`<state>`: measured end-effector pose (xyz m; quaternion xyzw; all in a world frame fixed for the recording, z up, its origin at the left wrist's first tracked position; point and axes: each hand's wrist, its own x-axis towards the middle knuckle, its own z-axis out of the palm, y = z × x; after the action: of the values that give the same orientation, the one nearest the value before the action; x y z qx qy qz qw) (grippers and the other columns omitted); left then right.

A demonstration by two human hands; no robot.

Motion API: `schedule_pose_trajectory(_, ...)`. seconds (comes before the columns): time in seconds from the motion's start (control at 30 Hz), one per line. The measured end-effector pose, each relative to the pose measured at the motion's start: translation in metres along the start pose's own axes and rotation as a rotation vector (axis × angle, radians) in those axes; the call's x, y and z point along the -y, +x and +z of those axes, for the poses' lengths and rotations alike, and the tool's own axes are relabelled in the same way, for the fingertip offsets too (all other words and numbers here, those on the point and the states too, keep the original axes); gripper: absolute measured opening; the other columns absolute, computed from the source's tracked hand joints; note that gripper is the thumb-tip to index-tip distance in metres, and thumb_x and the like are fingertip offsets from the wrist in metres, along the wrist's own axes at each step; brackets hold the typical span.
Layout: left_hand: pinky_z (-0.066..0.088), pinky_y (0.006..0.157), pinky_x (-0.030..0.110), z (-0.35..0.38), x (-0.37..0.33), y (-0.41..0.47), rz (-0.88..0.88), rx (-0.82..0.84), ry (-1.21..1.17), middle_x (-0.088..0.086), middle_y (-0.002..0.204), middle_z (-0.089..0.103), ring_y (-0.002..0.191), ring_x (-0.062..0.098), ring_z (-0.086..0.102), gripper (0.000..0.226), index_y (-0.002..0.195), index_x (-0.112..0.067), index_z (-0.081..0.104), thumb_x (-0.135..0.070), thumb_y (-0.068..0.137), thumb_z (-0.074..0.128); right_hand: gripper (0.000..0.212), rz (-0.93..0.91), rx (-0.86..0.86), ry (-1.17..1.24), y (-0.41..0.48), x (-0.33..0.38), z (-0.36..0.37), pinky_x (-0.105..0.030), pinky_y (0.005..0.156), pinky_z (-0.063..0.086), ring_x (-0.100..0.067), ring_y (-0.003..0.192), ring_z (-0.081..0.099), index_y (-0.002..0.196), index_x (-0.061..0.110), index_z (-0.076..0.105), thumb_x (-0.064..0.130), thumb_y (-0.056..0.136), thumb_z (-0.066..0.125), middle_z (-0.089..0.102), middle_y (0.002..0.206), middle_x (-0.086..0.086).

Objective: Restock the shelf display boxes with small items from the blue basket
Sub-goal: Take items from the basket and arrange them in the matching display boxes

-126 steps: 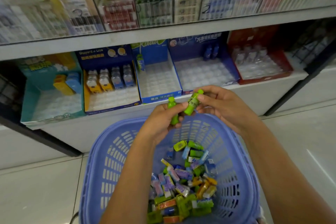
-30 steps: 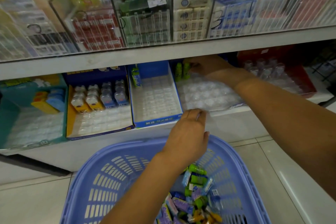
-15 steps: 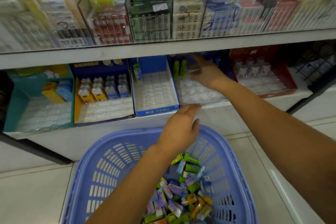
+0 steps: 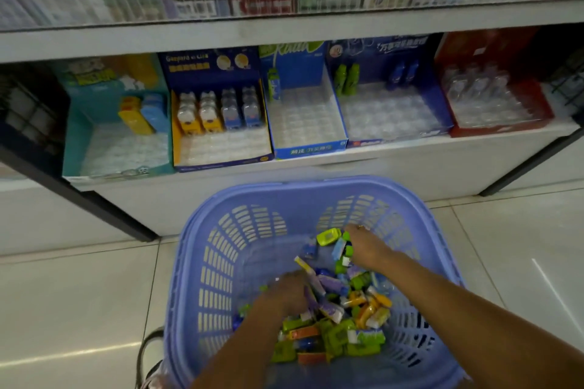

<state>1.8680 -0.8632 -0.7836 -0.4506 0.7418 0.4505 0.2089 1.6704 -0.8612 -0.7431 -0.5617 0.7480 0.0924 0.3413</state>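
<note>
Both hands (image 4: 286, 292) (image 4: 366, 245) reach among basket (image 4: 202, 249) items (image 4: 344, 313).

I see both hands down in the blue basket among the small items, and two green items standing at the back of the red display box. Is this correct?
Not quite. In the head view the two green items stand at the back of the dark blue display box, not the red display box. Both the left hand and right hand are indeed in the blue basket.

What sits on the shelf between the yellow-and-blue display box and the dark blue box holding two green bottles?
In the head view, a light blue display box sits between the yellow-and-blue box and the dark blue box with two green bottles. It holds one small bottle.
</note>
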Motion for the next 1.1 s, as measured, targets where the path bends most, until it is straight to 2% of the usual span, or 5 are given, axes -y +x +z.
schedule_pose_trajectory(0.2, 0.039, 0.103, 0.045, 0.016, 0.010, 0.016, 0.022, 0.043, 0.058, 0.022, 0.139, 0.043, 0.125, 0.036, 0.045, 0.072, 0.147, -0.007, 0.019, -0.026, 0.090, 0.059, 0.050, 0.045, -0.061, -0.299, 0.030, -0.014, 0.026, -0.038, 0.104, 0.039, -0.029, 0.131, 0.042, 0.137, 0.004, 0.033, 0.005, 0.090, 0.051, 0.042, 0.140, -0.015)
schedule_pose_trajectory(0.5, 0.048, 0.091, 0.043, -0.002, 0.002, 0.021, 0.033, 0.052, -0.148, 0.016, 0.112, 0.062, 0.108, 0.032, 0.056, 0.016, 0.103, -0.008, 0.064, -0.012, 0.090, 0.055, 0.004, -0.013, 0.217, -0.581, 0.038, -0.003, 0.000, -0.035, 0.072, 0.047, -0.026, 0.081, 0.062, 0.085, 0.006, 0.061, 0.006, 0.082, 0.064, 0.050, 0.078, -0.009)
schedule_pose_trajectory(0.67, 0.039, 0.065, 0.030, -0.026, -0.016, 0.016, -0.150, -0.123, -0.184, 0.014, 0.072, 0.052, 0.065, 0.023, 0.052, 0.038, 0.059, -0.011, 0.040, -0.015, 0.097, 0.041, 0.008, -0.084, -0.010, -0.126, 0.018, -0.006, -0.009, -0.033, 0.072, 0.043, -0.025, 0.087, 0.055, 0.086, 0.016, 0.061, 0.018, 0.082, 0.067, 0.053, 0.084, 0.000)
schedule_pose_trajectory(0.8, 0.052, 0.071, 0.032, -0.046, -0.046, 0.001, -0.180, 0.185, -1.221, 0.016, 0.087, 0.066, 0.076, 0.025, 0.063, 0.046, 0.094, -0.002, 0.060, -0.044, 0.098, 0.040, 0.035, -0.215, -0.274, 0.475, -0.021, 0.001, -0.013, -0.031, 0.085, 0.050, -0.017, 0.100, 0.063, 0.100, 0.020, 0.067, 0.015, 0.069, 0.082, 0.067, 0.104, 0.002)
schedule_pose_trajectory(1.1, 0.053, 0.078, 0.038, -0.091, -0.084, -0.035, 0.177, -0.028, -1.580, 0.014, 0.090, 0.062, 0.081, 0.024, 0.061, 0.019, 0.105, -0.003, 0.056, -0.012, 0.100, 0.040, 0.038, -0.449, -0.369, 0.896, -0.066, 0.019, -0.033, -0.015, 0.097, 0.045, 0.008, 0.125, 0.044, 0.124, 0.041, 0.055, 0.018, 0.093, 0.055, 0.045, 0.140, 0.021)
